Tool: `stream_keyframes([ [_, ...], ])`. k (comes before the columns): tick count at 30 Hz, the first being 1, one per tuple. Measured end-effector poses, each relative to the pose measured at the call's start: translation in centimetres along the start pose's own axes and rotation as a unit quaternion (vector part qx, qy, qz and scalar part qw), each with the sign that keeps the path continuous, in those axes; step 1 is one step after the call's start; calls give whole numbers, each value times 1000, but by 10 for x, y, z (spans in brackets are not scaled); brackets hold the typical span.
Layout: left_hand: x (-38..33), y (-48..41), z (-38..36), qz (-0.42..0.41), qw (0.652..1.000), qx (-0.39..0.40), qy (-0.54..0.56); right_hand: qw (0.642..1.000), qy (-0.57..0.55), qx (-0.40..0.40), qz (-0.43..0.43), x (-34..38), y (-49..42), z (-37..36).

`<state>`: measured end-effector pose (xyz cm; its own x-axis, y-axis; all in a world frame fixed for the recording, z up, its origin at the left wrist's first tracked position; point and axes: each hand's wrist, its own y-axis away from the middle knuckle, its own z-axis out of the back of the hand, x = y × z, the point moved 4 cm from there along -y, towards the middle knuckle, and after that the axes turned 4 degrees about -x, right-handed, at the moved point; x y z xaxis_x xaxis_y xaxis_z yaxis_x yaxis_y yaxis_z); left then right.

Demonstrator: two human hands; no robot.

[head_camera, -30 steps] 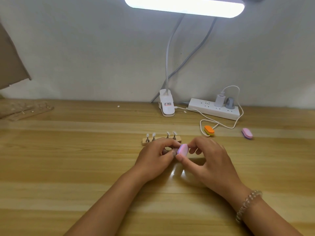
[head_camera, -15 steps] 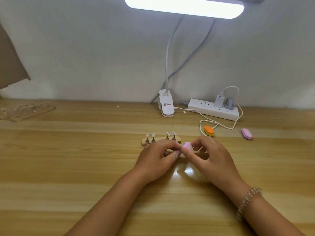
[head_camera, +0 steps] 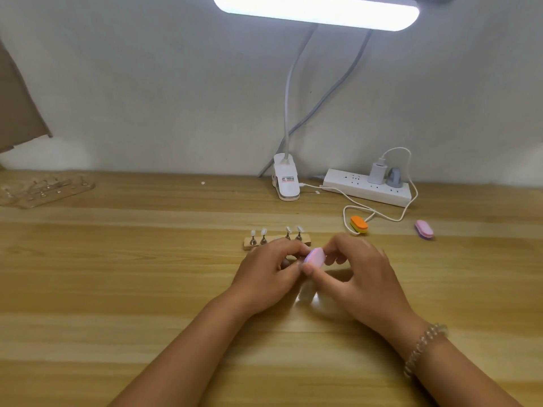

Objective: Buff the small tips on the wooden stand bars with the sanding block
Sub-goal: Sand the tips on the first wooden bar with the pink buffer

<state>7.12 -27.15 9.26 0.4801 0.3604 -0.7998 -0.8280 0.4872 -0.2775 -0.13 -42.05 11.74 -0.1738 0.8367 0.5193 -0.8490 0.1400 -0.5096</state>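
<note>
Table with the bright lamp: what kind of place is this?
Probably a home nail-art or craft desk. A wooden stand bar holds small tips, the right hand pinches a pink sanding block, and a clip-on lamp lights the wooden table.

**Lit wooden surface against a pale wall**

A plain whitish wall [head_camera: 147,83] backs a light wood-grain surface [head_camera: 117,304]. A glowing white lamp bar [head_camera: 317,10] hangs across the top, its gooseneck running down to a white clamp [head_camera: 286,180] at the far edge. A white power strip [head_camera: 364,188] lies beside it. Brown cardboard [head_camera: 17,107] leans at the left.
</note>
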Motion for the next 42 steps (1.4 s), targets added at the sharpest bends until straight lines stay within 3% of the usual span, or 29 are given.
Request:
stream_keyframes([
  [5,-2,0,-1,-7,1000,-8,16,993,-68,-47,-89,-18,-7,7],
  [8,-1,-1,1,1,1000,-16,15,996,-56,-35,-60,-10,-2,5],
  [11,-1,-1,1,9,1000,-16,10,1000,25,1,-13,-3,-1,0],
  [14,-1,0,1,2,1000,-12,3,999,25,-3,-26,-6,-3,1],
  [19,1,0,1,-13,1000,-10,-22,997,66,16,36,2,3,-1],
  [27,-1,0,1,-20,999,-22,-12,997,-61,-26,-45,-10,-4,5],
  [34,-4,1,2,3,1000,-24,4,999,-24,10,30,1,2,1],
  [38,-5,1,2,-16,1000,-20,-3,998,-62,-6,-22,-6,-4,3],
  [42,-2,0,3,-5,1000,-26,-1,999,-41,12,18,1,1,2],
])
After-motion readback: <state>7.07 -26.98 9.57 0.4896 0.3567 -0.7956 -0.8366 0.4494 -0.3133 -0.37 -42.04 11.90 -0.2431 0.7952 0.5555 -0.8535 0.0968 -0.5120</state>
